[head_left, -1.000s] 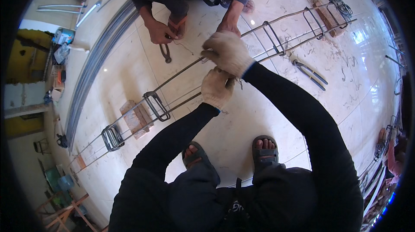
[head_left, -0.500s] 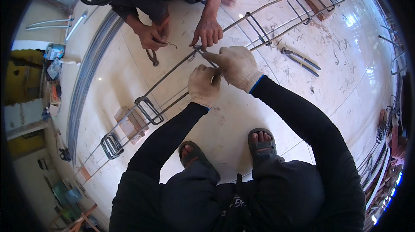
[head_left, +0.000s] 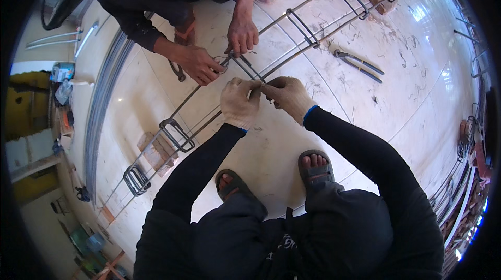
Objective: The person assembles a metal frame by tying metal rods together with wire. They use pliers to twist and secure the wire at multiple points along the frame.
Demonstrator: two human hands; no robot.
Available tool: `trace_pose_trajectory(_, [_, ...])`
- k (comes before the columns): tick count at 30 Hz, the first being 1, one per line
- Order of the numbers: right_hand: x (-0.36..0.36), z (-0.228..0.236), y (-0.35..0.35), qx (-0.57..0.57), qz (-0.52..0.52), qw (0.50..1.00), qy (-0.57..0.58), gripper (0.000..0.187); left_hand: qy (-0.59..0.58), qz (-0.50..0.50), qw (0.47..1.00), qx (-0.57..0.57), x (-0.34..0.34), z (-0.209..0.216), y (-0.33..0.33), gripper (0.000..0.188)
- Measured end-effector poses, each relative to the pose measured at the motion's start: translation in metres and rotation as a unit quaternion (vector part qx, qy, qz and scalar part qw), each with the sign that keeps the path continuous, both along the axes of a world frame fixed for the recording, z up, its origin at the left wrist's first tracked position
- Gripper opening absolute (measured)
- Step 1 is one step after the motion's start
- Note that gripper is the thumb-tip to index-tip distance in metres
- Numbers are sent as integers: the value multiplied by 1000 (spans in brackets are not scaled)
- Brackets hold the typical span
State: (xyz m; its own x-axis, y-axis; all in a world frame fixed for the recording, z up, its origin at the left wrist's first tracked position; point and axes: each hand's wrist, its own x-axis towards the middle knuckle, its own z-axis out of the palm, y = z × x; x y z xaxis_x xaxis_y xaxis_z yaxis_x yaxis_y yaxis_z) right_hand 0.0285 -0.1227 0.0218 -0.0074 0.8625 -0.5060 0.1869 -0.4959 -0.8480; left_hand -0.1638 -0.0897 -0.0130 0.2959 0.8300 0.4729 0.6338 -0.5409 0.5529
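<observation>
In the head view, the left hand [head_left: 240,101] and right hand [head_left: 289,97] have fingers pinched together at the near corner of a metal loop [head_left: 242,67] around long rods [head_left: 288,62]. What they pinch, I can't tell. It looks like joining; the next move calls for a steady loop.

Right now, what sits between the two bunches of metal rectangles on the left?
The head view shows a brick-like block between the upper bunch and the lower bunch, with the long metal rods running across above it.
</observation>
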Motion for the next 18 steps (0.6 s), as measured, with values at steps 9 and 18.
trace_pose_trajectory(9, [7,6,4,-33,11,998,59,44,14,7,1000,-5,0,0,3,12])
trace_pose_trajectory(18, [-6,-9,-12,36,-37,998,22,39,43,5,999,-3,0,-3,5,9])
